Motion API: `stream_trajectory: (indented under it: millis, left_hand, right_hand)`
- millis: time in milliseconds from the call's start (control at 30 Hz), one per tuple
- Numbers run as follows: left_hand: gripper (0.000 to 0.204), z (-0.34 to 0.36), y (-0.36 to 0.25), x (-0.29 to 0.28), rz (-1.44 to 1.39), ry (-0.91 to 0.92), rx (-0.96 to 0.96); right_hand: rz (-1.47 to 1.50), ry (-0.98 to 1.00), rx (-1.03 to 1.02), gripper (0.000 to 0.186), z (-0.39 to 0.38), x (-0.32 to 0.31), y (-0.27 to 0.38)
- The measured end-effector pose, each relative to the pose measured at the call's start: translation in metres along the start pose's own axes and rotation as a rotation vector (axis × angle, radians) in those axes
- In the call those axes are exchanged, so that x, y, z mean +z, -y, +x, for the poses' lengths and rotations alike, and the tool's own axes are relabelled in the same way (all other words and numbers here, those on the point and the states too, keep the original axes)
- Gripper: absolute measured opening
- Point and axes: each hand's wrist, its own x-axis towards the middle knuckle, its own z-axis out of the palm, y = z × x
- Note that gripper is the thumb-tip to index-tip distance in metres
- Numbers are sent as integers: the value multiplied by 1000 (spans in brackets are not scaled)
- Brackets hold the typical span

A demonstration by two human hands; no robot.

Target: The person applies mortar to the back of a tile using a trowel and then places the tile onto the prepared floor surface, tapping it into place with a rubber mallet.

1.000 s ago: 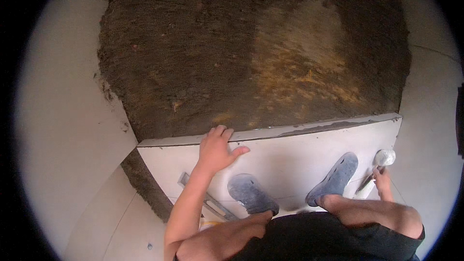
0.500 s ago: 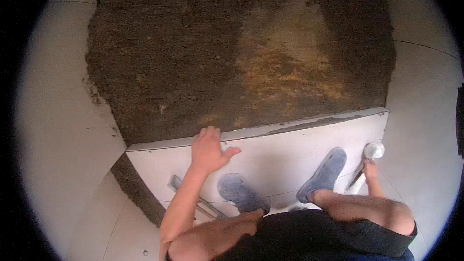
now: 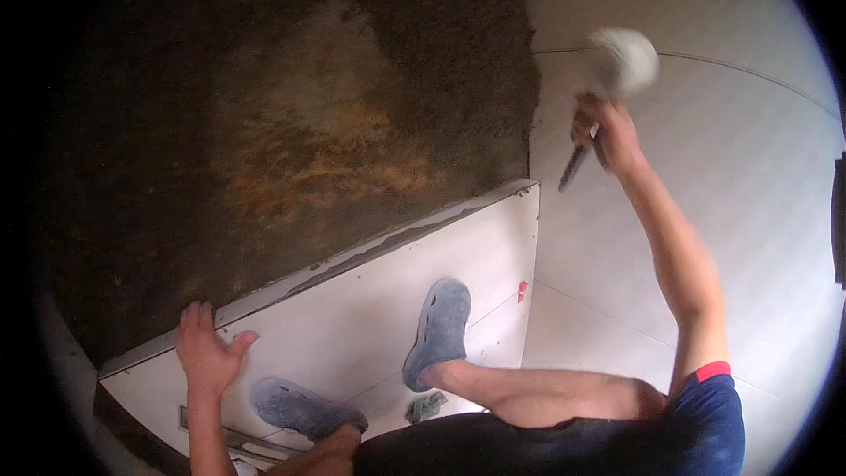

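Note:
My right hand (image 3: 610, 134) is closed round the dark handle of a mallet with a white head (image 3: 630, 62), raised at the right, its head blurred by motion. At the lower left, my left hand (image 3: 207, 351) rests on the far edge of a large white floor tile (image 3: 370, 322). Its fingertips reach over that edge and the thumb stands apart. The tile's far side shows a pale thickness with a grey smear of mortar along it. My feet, in grey-blue clogs (image 3: 441, 326), stand on the tile.
Beyond the tile spreads a dark bed of mortar (image 3: 449, 115) with a pale, yellowish patch. Laid pale tiles (image 3: 705, 159) cover the floor at the right. A small red piece (image 3: 523, 289) sits at a joint. By my left forearm lies a long metal bar (image 3: 256, 445).
My right hand has swung the mallet up from the tile's right edge. The view has turned rightward, so the tile appears farther left. My left hand keeps its place on the tile edge.

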Motion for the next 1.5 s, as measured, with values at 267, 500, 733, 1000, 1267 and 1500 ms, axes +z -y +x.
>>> stream_trajectory:
  millis: [267,500,733,1000,1267,1500]
  left_hand:
    - [94,8,12,28,5,-208,14]
    - [90,8,15,36,59,-299,42]
    - [84,9,20,41,119,-369,119]
    - [81,14,16,38,86,-385,130]
    - [82,9,17,38,55,-331,77]
    - [79,14,15,32,-6,-305,63]
  right_hand:
    - [-92,-254,-112,28,116,130,-95]
    - [-218,-231,11,33,107,165,-161]
    - [-127,-233,50,31,93,211,-138]
    - [43,-91,142,32,61,304,-96]
    - [179,-9,135,33,52,360,-88]
    - [191,29,192,31,38,402,-80]
